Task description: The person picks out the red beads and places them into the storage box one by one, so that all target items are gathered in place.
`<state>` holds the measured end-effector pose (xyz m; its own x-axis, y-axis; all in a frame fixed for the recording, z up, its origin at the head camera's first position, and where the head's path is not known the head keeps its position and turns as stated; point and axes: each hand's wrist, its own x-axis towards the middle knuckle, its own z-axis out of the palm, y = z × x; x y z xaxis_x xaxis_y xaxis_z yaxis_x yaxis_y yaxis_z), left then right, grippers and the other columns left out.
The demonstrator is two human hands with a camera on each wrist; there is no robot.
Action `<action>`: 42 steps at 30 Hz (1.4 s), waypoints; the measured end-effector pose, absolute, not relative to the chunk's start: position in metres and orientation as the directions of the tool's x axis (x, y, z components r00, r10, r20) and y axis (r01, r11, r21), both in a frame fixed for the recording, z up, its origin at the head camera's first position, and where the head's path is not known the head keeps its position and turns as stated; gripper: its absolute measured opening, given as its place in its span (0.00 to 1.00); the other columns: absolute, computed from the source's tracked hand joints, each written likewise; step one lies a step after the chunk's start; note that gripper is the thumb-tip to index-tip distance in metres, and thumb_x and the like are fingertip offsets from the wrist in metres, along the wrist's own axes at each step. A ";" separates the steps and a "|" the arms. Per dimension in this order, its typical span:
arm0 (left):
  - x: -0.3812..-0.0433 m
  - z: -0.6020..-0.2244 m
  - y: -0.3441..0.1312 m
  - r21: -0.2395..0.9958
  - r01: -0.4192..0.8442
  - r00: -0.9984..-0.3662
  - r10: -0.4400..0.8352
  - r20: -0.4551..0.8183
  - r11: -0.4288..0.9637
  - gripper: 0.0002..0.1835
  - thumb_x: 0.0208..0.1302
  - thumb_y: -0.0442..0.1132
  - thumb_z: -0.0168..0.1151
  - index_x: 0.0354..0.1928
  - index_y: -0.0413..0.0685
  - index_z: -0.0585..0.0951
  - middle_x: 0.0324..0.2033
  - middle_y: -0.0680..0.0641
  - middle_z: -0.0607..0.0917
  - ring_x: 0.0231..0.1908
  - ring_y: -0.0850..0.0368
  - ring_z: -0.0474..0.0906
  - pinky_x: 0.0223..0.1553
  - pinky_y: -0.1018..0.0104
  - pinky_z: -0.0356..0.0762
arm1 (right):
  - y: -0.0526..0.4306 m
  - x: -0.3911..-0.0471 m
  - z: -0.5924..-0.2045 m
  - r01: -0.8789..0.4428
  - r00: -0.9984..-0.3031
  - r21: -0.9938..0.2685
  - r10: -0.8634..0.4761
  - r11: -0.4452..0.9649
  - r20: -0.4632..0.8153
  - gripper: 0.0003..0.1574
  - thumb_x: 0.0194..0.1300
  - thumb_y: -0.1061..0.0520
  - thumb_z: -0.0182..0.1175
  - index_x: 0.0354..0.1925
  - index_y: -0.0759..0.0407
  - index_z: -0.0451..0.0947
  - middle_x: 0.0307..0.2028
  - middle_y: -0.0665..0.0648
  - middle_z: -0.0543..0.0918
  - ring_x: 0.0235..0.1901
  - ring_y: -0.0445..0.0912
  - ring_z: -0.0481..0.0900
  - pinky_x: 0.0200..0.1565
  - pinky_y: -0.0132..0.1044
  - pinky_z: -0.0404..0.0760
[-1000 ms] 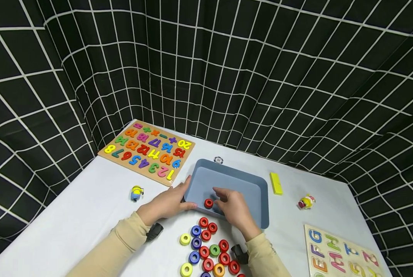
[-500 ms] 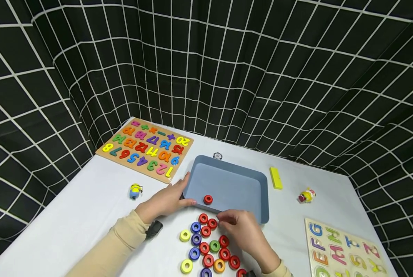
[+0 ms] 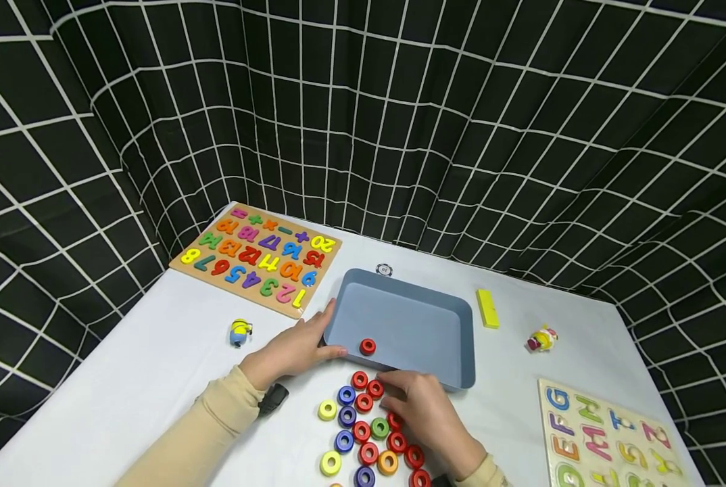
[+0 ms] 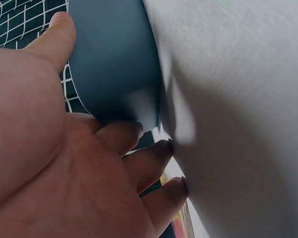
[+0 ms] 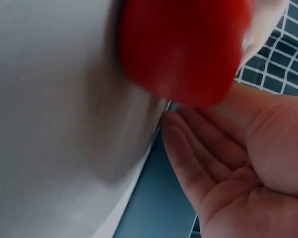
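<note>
My left hand (image 3: 298, 346) holds the near left corner of a blue-grey tray (image 3: 399, 286). In the left wrist view, the thumb lies at the rim and the fingers bend round the tray's wall (image 4: 114, 59). One red ring (image 3: 368, 347) is inside the tray near its front wall. My right hand (image 3: 425, 409) is just in front of the tray, thumb and index finger apart beside a red ring (image 3: 375, 389) on the table. A red ring (image 5: 184, 49) fills the top of the right wrist view, covering part of the thumb.
Several loose rings lie in front of the tray, among them a green ring (image 3: 380, 428) and a yellow ring (image 3: 327, 410). A number board (image 3: 256, 260), minion figure (image 3: 240, 332), yellow block (image 3: 487, 308), poker chip (image 3: 384, 270), small figure (image 3: 542, 338) and letter board (image 3: 606, 436) surround the tray.
My right hand has come out of the tray towards me, down to the loose rings. My left hand has stayed at the tray's corner, and the red ring remains inside.
</note>
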<state>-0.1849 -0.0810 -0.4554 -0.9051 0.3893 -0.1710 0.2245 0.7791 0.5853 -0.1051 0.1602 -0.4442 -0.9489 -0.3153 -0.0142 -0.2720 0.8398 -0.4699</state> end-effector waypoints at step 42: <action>-0.183 -0.454 -0.080 0.594 0.223 -0.906 0.389 -0.166 0.773 0.53 0.62 0.64 0.57 0.77 0.53 0.38 0.74 0.38 0.53 0.74 0.41 0.51 0.74 0.44 0.49 | 0.186 -0.125 -0.421 0.008 -0.994 -0.781 -0.081 0.625 -0.075 0.16 0.60 0.55 0.67 0.48 0.50 0.84 0.43 0.48 0.88 0.45 0.39 0.85 0.44 0.29 0.84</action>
